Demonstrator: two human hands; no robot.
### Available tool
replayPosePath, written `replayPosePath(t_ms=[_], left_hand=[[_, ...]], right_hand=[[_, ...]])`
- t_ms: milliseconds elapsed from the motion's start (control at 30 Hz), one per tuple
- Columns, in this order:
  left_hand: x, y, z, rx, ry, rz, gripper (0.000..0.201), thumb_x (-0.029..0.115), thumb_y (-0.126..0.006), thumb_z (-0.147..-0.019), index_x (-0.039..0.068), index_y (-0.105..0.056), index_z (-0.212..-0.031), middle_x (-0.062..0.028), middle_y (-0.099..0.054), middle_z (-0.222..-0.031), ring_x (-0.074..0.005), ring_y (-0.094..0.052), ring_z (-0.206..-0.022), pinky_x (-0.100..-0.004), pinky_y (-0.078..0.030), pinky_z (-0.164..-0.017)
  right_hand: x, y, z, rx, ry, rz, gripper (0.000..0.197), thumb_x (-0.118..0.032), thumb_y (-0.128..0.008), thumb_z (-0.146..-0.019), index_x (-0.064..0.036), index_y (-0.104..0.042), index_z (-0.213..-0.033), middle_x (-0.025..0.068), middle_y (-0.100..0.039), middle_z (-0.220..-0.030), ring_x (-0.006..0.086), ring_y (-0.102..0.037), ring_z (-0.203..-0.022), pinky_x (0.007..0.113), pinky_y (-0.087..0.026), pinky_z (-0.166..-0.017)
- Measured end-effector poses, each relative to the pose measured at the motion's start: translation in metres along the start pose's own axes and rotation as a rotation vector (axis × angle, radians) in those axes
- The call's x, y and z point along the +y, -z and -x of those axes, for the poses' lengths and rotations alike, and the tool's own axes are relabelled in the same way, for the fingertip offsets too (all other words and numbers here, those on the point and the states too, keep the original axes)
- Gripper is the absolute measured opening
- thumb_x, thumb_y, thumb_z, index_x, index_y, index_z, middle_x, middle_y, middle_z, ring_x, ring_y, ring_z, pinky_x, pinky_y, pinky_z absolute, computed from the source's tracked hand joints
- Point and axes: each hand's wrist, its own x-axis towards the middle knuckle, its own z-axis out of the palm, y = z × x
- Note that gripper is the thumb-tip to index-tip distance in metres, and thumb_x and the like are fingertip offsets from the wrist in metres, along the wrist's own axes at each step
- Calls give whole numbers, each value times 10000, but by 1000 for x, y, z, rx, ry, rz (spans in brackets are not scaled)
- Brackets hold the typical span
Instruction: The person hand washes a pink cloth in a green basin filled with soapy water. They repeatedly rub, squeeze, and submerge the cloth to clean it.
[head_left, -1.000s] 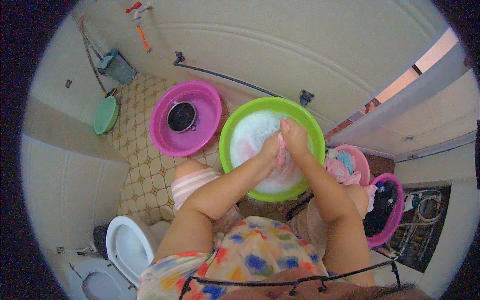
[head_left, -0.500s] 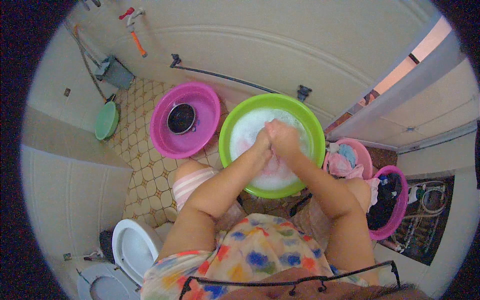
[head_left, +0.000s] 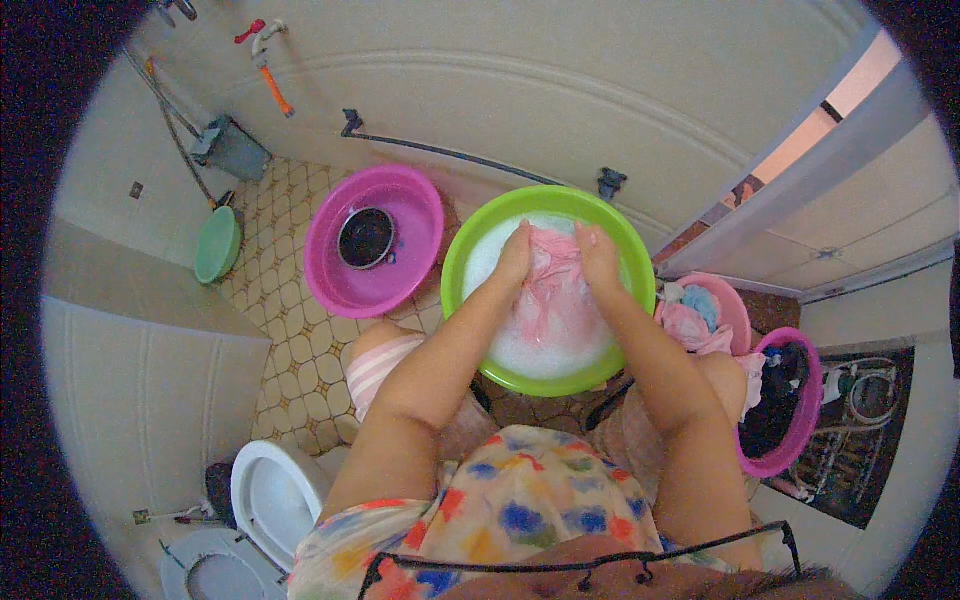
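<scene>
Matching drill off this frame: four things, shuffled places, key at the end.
1. Crumpled pink cloth
2. Round dark vessel
3. Small round mint-green plastic basin
4. Light-blue cloth

A. By the wall at far left
B. In the round pink plastic basin at right
C. Between the left hand and right hand, in the round lime-green plastic basin
D. Inside the round magenta plastic basin left of the lime-green one

Pairs: 1-C, 2-D, 3-A, 4-B

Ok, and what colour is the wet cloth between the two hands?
The wet cloth is light pink; the head view shows it best.
</scene>
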Motion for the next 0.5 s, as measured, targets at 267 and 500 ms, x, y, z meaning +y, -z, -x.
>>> replayPosePath(t_ms=[267,500], left_hand=[[-53,25,-42,78,-160,-1114,610,406,-452,-860,-30,-362,-1277,-181,-446,-1258,-282,-432,-1150,-348,-307,-988],[-70,8,-47,-117,50,-100,663,461,-413,-879,9,-263,-1341,-178,-362,-1338,-295,-357,-1223,-387,-255,-1024]], right_hand=[[64,-15,0,-297,20,225,492,-363,-628,-753,24,-507,-1031,263,-589,-935,368,-576,-922,420,-431,-821],[-5,-8,21,-132,-27,-160,249,-232,-504,-838,-8,-552,-936,213,-584,-948,361,-560,-900,434,-430,-784]])
